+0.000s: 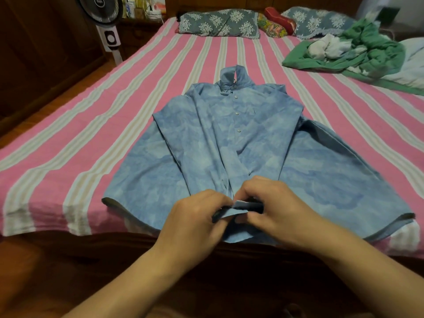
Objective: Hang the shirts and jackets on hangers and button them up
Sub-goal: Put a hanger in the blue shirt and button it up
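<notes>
A light blue patterned shirt [231,143] lies flat, front up, on the pink striped bed [96,125], collar pointing away from me. Three white buttons show along its upper placket. My left hand [195,219] and my right hand [268,203] meet at the bottom of the placket near the hem. Each pinches an edge of the shirt's front there. Whether a hanger sits inside the shirt is hidden by the fabric.
A heap of green and white clothes [348,51] lies at the bed's far right. Patterned pillows [218,24] line the head of the bed. A standing fan [103,17] is at the far left. The bed's wooden edge [114,244] runs in front of me.
</notes>
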The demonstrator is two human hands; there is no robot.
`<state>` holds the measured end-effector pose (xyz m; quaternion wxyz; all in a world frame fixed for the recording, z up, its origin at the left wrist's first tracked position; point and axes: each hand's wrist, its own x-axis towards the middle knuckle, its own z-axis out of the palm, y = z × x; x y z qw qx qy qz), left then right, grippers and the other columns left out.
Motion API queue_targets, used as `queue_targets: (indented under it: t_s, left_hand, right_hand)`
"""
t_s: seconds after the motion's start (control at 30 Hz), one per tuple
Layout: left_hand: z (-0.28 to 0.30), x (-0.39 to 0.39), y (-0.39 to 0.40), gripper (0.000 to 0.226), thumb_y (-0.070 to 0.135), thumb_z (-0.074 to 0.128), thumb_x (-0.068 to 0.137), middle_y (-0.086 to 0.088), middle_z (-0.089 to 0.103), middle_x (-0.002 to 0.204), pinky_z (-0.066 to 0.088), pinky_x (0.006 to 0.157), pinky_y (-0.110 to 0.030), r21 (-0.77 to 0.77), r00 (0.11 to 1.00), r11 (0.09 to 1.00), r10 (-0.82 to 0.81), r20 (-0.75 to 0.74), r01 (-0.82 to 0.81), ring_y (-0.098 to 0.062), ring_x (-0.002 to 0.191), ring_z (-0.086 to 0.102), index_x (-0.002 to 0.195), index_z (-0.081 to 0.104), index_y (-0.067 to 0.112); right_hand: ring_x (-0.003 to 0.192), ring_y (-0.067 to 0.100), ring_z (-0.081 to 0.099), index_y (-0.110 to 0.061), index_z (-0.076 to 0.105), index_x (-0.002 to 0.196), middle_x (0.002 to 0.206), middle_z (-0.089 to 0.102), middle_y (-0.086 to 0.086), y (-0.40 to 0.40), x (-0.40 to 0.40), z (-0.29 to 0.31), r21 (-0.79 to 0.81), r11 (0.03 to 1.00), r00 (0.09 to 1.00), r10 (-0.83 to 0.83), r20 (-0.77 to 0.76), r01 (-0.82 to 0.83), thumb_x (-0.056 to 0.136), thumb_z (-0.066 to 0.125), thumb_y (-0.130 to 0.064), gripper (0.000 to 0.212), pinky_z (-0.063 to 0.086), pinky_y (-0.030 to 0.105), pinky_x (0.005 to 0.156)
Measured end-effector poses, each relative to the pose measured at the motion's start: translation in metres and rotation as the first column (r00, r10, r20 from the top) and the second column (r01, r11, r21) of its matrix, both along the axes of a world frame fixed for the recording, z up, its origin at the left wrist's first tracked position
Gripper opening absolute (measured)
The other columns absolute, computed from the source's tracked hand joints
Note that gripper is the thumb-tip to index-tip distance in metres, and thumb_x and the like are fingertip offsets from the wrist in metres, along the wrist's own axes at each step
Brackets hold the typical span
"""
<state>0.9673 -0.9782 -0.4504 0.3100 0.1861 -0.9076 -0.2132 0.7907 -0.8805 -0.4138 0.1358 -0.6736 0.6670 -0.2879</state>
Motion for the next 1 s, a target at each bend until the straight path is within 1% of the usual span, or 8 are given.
queue_targets:
  t_s: [0.1, 0.2, 0.37, 0.5, 0.6, 0.73, 0.83, 1.0]
  left_hand:
    - [0.010, -0.001, -0.007, 0.008, 0.029, 0.070, 0.086, 0.015, 0.070, 0.076, 0.045, 0.062, -0.019, 0.176, 0.999, 0.984, -0.040, 0.020, 0.036, 0.000, 0.069, 0.063, 0.090, 0.076, 0.027]
    - [0.021, 0.002, -0.014, 0.020, 0.020, 0.066, 0.085, 0.018, 0.075, 0.082, 0.053, 0.070, -0.029, 0.347, 0.996, 0.935, -0.082, 0.031, 0.066, -0.004, 0.077, 0.070, 0.096, 0.079, 0.032]
    - [0.022, 0.007, -0.012, 0.027, 0.018, 0.060, 0.084, 0.015, 0.073, 0.088, 0.048, 0.073, -0.017, 0.172, 0.978, 0.974, -0.170, 0.118, 0.148, 0.000, 0.081, 0.066, 0.102, 0.077, 0.028]
    - [0.020, 0.009, -0.009, 0.029, 0.025, 0.053, 0.086, 0.012, 0.071, 0.088, 0.040, 0.071, -0.008, 0.124, 0.969, 0.979, -0.182, 0.166, 0.162, -0.002, 0.078, 0.064, 0.104, 0.076, 0.026]
    - [0.021, 0.009, -0.009, 0.025, 0.019, 0.058, 0.087, 0.013, 0.071, 0.088, 0.043, 0.070, -0.011, 0.110, 0.974, 0.982, -0.172, 0.150, 0.157, -0.002, 0.079, 0.064, 0.104, 0.075, 0.026]
    - [0.022, 0.010, -0.007, 0.025, 0.013, 0.063, 0.084, 0.013, 0.071, 0.089, 0.042, 0.073, -0.008, 0.109, 0.983, 0.986, -0.138, 0.120, 0.125, -0.001, 0.081, 0.064, 0.103, 0.075, 0.025]
    - [0.022, 0.011, -0.007, 0.025, 0.017, 0.060, 0.085, 0.012, 0.071, 0.090, 0.047, 0.073, -0.016, 0.094, 0.979, 0.985, -0.156, 0.131, 0.144, -0.005, 0.081, 0.066, 0.103, 0.075, 0.023]
    - [0.027, 0.012, -0.006, 0.022, 0.032, 0.056, 0.096, 0.012, 0.070, 0.087, 0.050, 0.072, -0.024, 0.110, 0.984, 0.980, -0.169, 0.049, 0.163, -0.004, 0.080, 0.066, 0.100, 0.075, 0.022]
  right_hand:
    - [0.076, 0.007, 0.052, -0.015, 0.065, 0.082, 0.077, 0.059, -0.007, -0.005, -0.007, -0.004, -0.092, 0.989, 0.989, 0.102, -0.104, -0.111, 0.080, 0.076, -0.030, 0.019, 0.043, 0.024, 0.068]
    - [0.077, 0.011, 0.056, -0.015, 0.066, 0.082, 0.079, 0.062, -0.005, -0.009, -0.011, -0.001, -0.149, 0.985, 0.992, 0.077, -0.098, -0.091, 0.081, 0.076, -0.023, 0.013, 0.047, 0.031, 0.067]
    - [0.086, 0.011, 0.055, -0.020, 0.071, 0.111, 0.089, 0.062, -0.009, -0.009, -0.008, -0.007, -0.063, 0.994, 0.986, 0.081, -0.148, -0.091, 0.083, 0.074, -0.024, 0.029, 0.045, 0.024, 0.076]
    - [0.085, 0.016, 0.051, -0.029, 0.077, 0.097, 0.085, 0.058, -0.009, -0.007, -0.011, -0.010, -0.046, 0.991, 0.954, 0.106, -0.280, -0.123, 0.086, 0.068, -0.036, 0.015, 0.050, 0.035, 0.069]
    - [0.087, 0.018, 0.054, -0.023, 0.074, 0.088, 0.090, 0.065, -0.010, -0.006, -0.011, -0.011, -0.095, 0.988, 0.943, 0.082, -0.323, -0.118, 0.093, 0.059, -0.041, 0.024, 0.052, 0.038, 0.070]
    - [0.087, 0.020, 0.062, -0.015, 0.075, 0.097, 0.101, 0.071, -0.007, -0.006, -0.007, -0.013, -0.169, 0.971, 0.953, 0.117, -0.280, -0.168, 0.099, 0.057, -0.031, 0.024, 0.052, 0.037, 0.075]
    - [0.088, 0.017, 0.061, -0.016, 0.076, 0.103, 0.106, 0.072, -0.008, -0.004, -0.009, -0.012, -0.155, 0.963, 0.949, 0.175, -0.263, -0.221, 0.097, 0.060, -0.024, 0.018, 0.052, 0.034, 0.076]
    - [0.085, 0.019, 0.065, -0.011, 0.077, 0.096, 0.097, 0.073, -0.004, -0.002, -0.013, -0.011, -0.243, 0.943, 0.953, 0.166, -0.254, -0.229, 0.087, 0.068, -0.004, 0.014, 0.053, 0.037, 0.072]
